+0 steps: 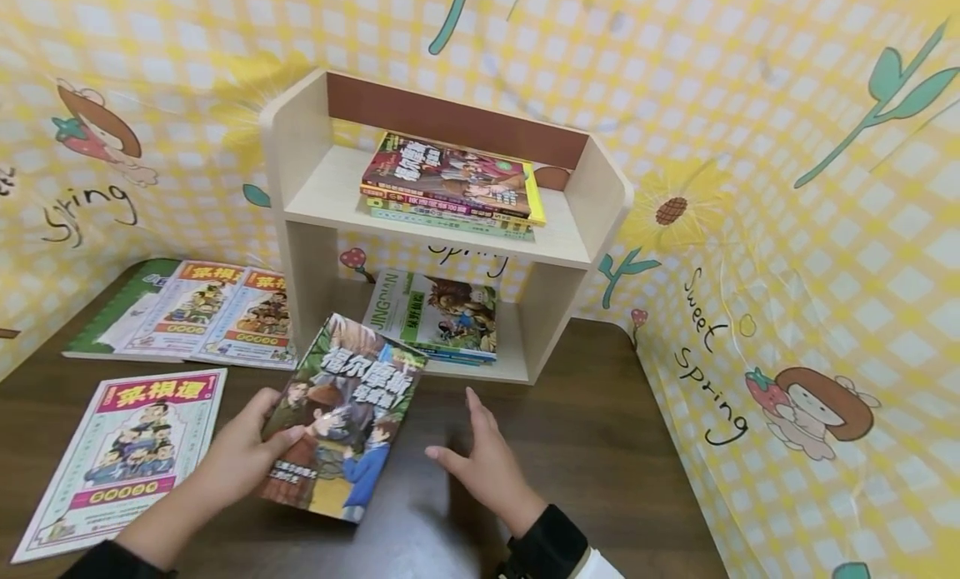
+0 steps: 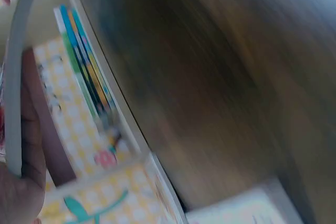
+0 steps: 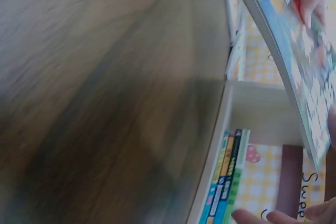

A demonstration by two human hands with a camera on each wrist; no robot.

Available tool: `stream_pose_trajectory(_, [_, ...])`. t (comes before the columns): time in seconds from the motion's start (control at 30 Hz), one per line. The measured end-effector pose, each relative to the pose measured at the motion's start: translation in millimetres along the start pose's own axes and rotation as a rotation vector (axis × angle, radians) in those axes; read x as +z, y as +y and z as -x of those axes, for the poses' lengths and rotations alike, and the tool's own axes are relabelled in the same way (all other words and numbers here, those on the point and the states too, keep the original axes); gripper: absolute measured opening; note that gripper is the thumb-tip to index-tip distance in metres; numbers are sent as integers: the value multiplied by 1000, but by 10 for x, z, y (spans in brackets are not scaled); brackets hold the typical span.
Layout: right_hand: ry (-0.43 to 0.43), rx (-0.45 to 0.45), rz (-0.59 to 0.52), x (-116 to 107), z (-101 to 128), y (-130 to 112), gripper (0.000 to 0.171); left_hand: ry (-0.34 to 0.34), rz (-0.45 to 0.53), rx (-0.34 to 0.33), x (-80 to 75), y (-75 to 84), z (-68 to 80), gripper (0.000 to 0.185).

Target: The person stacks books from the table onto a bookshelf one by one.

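Observation:
My left hand (image 1: pixel 251 450) grips a colourful comic-style book (image 1: pixel 345 421) by its left edge, thumb on the cover, and holds it tilted above the dark table. In the right wrist view the same book (image 3: pixel 294 66) shows its page edge. To the right of the book, my right hand (image 1: pixel 487 458) is spread with thumb and fingers apart, touching nothing. Behind both hands stands a two-level wooden shelf (image 1: pixel 435 242). A stack of books (image 1: pixel 450 179) lies on its upper level, and another stack with a green-and-white cover (image 1: pixel 438 312) lies on the lower one.
Left of the shelf, two booklets (image 1: pixel 202 308) lie on a green book (image 1: pixel 112 312). A single booklet (image 1: pixel 142 454) lies nearer on the dark table (image 1: pixel 600 462). Yellow checked cloth (image 1: pixel 787 229) hangs behind the table and along its right side.

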State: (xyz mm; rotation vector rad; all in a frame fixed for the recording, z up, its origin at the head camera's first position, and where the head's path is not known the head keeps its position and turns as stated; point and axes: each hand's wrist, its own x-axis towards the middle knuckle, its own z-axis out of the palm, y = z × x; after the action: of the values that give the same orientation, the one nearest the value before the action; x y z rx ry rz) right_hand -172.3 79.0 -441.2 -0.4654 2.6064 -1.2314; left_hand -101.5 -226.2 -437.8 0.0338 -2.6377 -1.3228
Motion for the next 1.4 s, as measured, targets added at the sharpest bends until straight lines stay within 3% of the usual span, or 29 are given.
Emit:
stream_pose_trajectory(0.1, [-14, 8, -135, 13, -2, -84, 93, 16, 72, -32, 171, 135, -62, 30])
stream_pose_trajectory(0.2, [-19, 15, -255, 29, -6, -146, 86, 20, 218, -75, 326, 265, -123, 28])
stream_pose_trajectory(0.33, [0, 22, -368, 66, -19, -192, 78, 34, 399, -141, 512, 411, -198, 26])
stream_pose_trajectory(0.43, [20, 23, -437, 100, -16, -224, 71, 56, 465, -181, 631, 485, -247, 24])
stream_pose_trajectory(0.7, [121, -32, -551, 180, -32, -247, 60, 81, 567, -292, 816, 586, -315, 27])
stream_pose_trajectory(0.87, [215, -46, -541, 157, -44, -232, 56, 48, 574, -307, 891, 582, -323, 27])
stream_pose_trajectory(1.03, [216, -54, -564, 145, -42, -216, 56, 27, 590, -322, 907, 571, -325, 28])
stream_pose_trajectory(1.17, [201, -28, -624, 113, -47, -207, 55, -70, 602, -311, 866, 504, -319, 34])
stream_pose_trajectory(1.3, [189, 13, -645, 41, -34, -188, 53, -283, 645, -241, 746, 352, -318, 41])
stream_pose_trajectory(1.4, [162, 21, -644, -33, -8, -163, 52, -454, 672, -143, 632, 211, -335, 47])
